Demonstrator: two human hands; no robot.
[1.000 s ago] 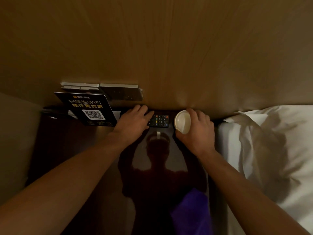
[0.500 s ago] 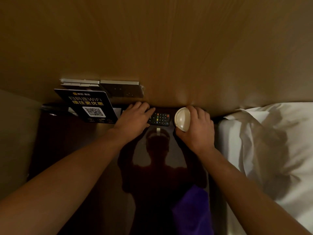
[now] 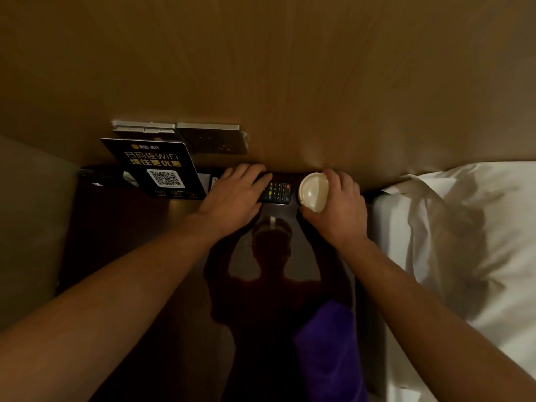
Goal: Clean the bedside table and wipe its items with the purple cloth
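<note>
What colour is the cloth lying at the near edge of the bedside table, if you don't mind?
Purple; the cloth shows in the head view, the only one.

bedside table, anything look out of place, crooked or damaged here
One thing: the socket plate on the wall has something like loose film sticking out at its right edge. Otherwise the WiFi sign, remote and purple cloth look orderly on the bedside table.
</note>
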